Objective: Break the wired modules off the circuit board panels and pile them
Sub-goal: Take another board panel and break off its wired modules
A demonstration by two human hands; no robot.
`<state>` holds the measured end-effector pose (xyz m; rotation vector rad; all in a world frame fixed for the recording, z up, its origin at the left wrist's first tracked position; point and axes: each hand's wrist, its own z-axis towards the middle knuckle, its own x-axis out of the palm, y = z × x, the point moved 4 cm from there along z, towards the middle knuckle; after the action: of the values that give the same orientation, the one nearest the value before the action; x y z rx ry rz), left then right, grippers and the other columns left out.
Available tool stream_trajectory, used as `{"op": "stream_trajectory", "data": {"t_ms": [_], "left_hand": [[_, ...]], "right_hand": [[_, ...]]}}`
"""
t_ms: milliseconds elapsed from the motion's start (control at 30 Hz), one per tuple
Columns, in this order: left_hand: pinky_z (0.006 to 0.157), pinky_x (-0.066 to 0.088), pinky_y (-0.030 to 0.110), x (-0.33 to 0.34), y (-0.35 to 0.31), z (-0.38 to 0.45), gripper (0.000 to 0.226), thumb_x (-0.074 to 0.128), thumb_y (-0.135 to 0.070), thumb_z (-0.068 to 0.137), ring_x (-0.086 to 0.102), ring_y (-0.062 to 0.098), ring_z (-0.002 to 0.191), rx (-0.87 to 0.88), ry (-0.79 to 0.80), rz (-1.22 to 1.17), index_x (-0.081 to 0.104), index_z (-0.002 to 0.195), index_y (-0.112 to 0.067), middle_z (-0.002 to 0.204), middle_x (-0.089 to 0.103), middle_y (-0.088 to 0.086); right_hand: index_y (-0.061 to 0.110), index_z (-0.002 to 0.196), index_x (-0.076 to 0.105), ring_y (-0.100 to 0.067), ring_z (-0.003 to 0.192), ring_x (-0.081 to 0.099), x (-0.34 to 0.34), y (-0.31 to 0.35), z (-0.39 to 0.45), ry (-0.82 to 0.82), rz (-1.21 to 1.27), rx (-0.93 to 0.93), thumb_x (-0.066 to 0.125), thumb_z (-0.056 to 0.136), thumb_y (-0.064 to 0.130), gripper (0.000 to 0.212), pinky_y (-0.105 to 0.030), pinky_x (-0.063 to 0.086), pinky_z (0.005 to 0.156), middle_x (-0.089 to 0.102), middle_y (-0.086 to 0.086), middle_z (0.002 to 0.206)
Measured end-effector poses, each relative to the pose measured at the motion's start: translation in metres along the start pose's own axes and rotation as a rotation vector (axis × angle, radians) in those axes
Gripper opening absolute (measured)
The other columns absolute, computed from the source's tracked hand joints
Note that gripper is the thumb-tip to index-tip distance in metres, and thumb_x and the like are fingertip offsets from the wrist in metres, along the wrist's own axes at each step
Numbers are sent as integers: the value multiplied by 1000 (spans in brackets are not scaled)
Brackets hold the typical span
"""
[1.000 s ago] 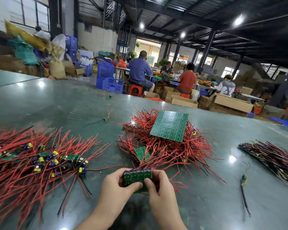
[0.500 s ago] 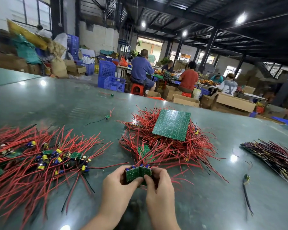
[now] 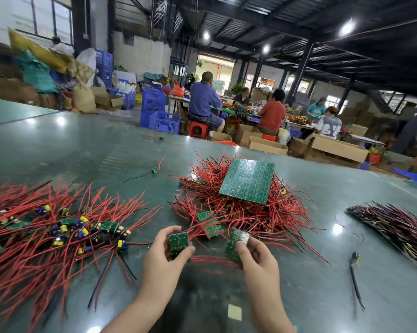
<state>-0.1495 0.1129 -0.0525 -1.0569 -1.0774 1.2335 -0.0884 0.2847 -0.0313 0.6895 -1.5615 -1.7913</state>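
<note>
Low in the frame's centre, the left hand (image 3: 165, 257) pinches one small green circuit-board piece (image 3: 178, 241) and the right hand (image 3: 256, 261) pinches another (image 3: 234, 245) — apart, apparently snapped. The heap of separated red-wired modules (image 3: 46, 234) lies at left, likely within easy reach for dropping — uncut green panels (image 3: 247, 180) wait centre.

Big glossy green table (image 3: 82, 145) takes up most of the view, ceiling lights reflecting off it. Just past its far edge there's a stack of blue plastic crates (image 3: 158, 109) and a red stool (image 3: 198, 129) with a person in a blue shirt (image 3: 204, 102) sitting on it. Further right past the same edge, someone in a red shirt (image 3: 272, 115) and a couple more people sit at a cluttered bench. Open cardboard boxes (image 3: 334, 147) line the floor beyond the table's far right side. Way back past the table's left end: piled sacks (image 3: 83, 97), cartons and a teal tarp (image 3: 35, 74).
</note>
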Motion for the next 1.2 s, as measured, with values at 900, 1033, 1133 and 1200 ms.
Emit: {"op": "stream_trajectory", "data": {"t_ms": [900,1033,1133,1200], "left_hand": [[56,59,29,17,-14,-13,29,64,3,62,71,25,66,-502,293,-757,62,92,4,84,71,22],[64,57,30,11,-16,-5,18,68,6,63,67,24,70,-296,178,-570,66,77,-5,80,71,16],[73,52,33,10,-19,-5,20,67,11,72,64,23,78,-170,183,-420,67,82,-7,85,72,14],[75,51,33,13,-18,-8,28,70,6,68,64,20,79,-183,217,-419,65,92,-6,88,73,13]], "right_hand": [[9,108,62,-25,81,65,27,11,-23,489,203,110,53,57,8,52,-47,54,81,72,-8,86],[8,109,59,-6,80,67,27,16,-26,494,69,-70,65,66,14,43,-23,54,69,74,5,84],[4,93,63,-4,68,64,28,6,-17,401,64,-67,70,76,-6,21,-20,50,66,72,3,71],[2,87,64,-9,65,64,28,-1,-10,369,123,-21,60,78,-15,20,-25,53,67,71,-1,69]]}}
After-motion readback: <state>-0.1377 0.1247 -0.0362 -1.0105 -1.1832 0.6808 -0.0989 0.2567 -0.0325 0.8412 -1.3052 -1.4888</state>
